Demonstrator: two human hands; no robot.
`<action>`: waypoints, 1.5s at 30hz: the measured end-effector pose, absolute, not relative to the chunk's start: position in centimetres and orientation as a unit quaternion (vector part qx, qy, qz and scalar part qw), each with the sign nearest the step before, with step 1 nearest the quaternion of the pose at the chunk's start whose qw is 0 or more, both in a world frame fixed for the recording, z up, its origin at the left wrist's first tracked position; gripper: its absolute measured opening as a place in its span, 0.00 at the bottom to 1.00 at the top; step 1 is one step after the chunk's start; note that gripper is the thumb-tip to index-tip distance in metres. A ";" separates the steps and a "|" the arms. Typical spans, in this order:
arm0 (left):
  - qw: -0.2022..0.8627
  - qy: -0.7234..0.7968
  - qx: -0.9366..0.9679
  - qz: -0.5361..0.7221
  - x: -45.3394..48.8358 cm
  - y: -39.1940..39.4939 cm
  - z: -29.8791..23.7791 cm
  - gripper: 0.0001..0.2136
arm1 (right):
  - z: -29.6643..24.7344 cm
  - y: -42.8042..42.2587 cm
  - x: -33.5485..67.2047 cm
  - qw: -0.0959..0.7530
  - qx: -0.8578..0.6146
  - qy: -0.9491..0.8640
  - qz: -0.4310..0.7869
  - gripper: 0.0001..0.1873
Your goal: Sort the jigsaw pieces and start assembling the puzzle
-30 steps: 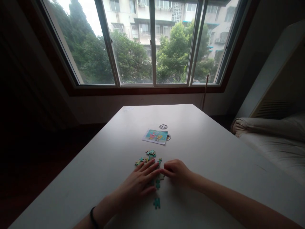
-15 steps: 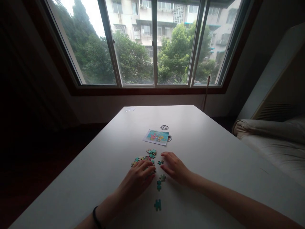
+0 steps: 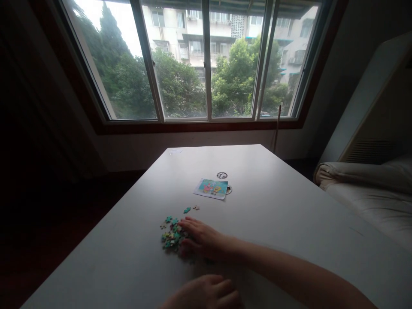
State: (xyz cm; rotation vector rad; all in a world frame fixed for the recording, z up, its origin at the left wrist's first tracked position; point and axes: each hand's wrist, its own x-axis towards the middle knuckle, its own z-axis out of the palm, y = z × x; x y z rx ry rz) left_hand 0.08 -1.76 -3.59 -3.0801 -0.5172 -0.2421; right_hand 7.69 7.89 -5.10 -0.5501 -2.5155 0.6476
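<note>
By the right hand: fingers stretched leftward and lying close together, thumb a little apart on the near side, so the grasp looks spread rather than pinched; whether a piece is caught beneath, I can't tell.
Puzzle heap: straight off those fingertips, to their left, and seemingly touching them; the fingers cover part of its right edge.
Heap's long way: hard to judge with one side hidden; it looks like a loose, roundish mound with no clear long axis.
Nearer hand: the right, right up against the heap; the left hand is well apart from it, on the near side and somewhat to the right.
Left fingers: curled in and blurred; I can't tell whether they hold anything.
Stray bits: a green piece and a pale piece, side by side just beyond the right fingertips, apart from the heap.
Further out: a picture card partly covering one round disc, with a second disc just past it.
Under everything: a white table, reaching toward the window.
</note>
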 end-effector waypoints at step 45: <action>-0.049 -0.531 -0.843 -0.075 -7.0 6.3 -4.5 0.31 | -8.2 17.6 25.7 0.157 -0.641 -0.747 -0.086 0.34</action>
